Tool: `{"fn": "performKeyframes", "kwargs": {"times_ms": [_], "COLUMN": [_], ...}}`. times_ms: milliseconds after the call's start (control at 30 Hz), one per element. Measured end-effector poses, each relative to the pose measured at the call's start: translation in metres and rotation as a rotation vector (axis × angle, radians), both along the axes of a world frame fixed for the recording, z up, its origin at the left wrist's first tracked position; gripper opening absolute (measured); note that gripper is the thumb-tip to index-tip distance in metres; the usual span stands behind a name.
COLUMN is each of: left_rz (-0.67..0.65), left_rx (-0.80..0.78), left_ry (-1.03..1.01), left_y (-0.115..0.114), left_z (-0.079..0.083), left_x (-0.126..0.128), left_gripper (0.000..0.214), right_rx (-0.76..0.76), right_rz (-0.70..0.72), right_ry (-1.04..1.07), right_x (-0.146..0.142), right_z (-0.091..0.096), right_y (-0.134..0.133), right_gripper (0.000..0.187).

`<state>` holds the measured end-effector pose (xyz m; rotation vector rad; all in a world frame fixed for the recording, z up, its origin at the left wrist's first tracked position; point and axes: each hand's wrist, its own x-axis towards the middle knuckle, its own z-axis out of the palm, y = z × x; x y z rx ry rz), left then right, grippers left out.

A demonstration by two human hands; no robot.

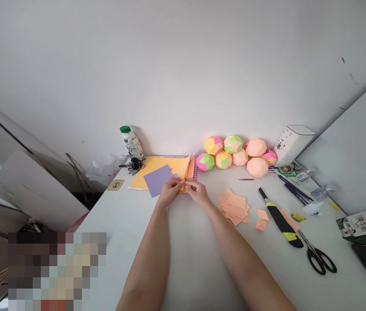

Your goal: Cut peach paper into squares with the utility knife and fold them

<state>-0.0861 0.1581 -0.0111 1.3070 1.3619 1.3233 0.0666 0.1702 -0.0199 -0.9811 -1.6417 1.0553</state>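
Observation:
My left hand (170,191) and my right hand (197,191) meet at the near right corner of a stack of coloured paper. Both have their fingertips pinched together at the raised edge of the yellow-orange paper (160,162); exactly how many sheets are between them is hidden. Peach paper (192,166) shows under the lifted edge, which bends upward. A purple sheet (156,178) lies at an angle on the yellow-orange paper, beside my left hand. To the right of my right hand is a loose pile of peach paper pieces (234,207).
Several faceted paper balls (257,167) sit along the wall. On the right lie a black-and-green cutter (281,220), scissors (320,257), pens (294,190) and a milk carton (364,226). A bottle (132,143) and keys (135,164) are at the back left. A pixelated patch covers the lower left.

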Motion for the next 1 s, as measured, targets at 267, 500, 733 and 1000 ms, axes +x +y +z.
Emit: {"fn": "performKeyframes", "kwargs": {"times_ms": [267, 500, 733, 1000], "left_rz": [0.001, 0.027, 0.135, 0.235], "left_rx": [-0.001, 0.022, 0.054, 0.126], "left_ry": [0.006, 0.036, 0.059, 0.065], "left_y": [0.000, -0.001, -0.001, 0.002], "left_z": [-0.001, 0.002, 0.002, 0.000], "left_x": [-0.001, 0.003, 0.011, 0.019], "left_gripper": [0.031, 0.022, 0.015, 0.017], "right_rx": [-0.001, 0.008, -0.020, -0.094], "right_rz": [-0.008, -0.046, -0.214, -0.346], "right_ry": [0.003, -0.011, -0.109, -0.276], "right_x": [0.000, -0.001, -0.002, -0.016], "right_z": [-0.001, -0.002, 0.002, 0.000], "right_y": [0.000, 0.002, 0.002, 0.019], "right_gripper": [0.024, 0.023, 0.029, 0.029]}}
